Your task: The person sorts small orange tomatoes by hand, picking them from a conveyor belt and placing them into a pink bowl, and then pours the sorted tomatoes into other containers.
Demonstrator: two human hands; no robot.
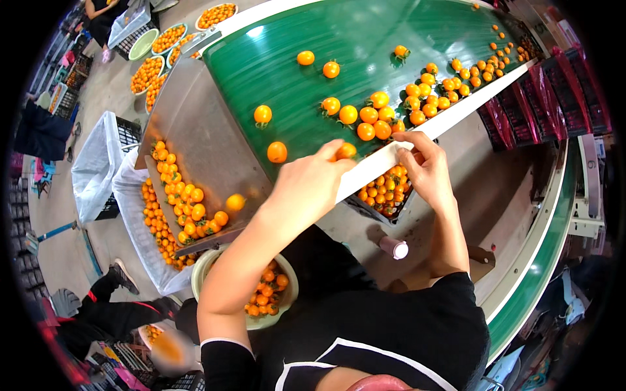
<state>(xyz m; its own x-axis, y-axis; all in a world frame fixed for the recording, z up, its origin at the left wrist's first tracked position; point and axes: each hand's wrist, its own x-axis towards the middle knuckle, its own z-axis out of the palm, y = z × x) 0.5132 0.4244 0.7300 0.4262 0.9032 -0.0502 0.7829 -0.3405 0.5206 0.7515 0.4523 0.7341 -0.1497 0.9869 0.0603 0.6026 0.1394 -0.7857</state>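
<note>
Orange cherry tomatoes point(368, 115) lie on a green conveyor belt point(293, 98), bunched along its white side rail point(469, 98). My left hand point(312, 182) reaches over the belt's near corner, its fingers closed around a cherry tomato point(345, 151) just inside the rail. My right hand point(425, 168) is bent over the rail, index finger and thumb curled close together beside a tomato point(398, 126) at the belt edge. What the right fingers hold, if anything, is hidden. A few tomatoes lie apart on the belt, one point(277, 152) left of my left hand.
A metal chute point(202, 117) at the belt's left end leads tomatoes into a white-lined crate point(140, 215). A bowl point(201, 277) of tomatoes sits by my left elbow. Under the rail stand a black crate point(390, 218) of tomatoes and a pink cup point(394, 247). Another belt point(531, 287) curves at right.
</note>
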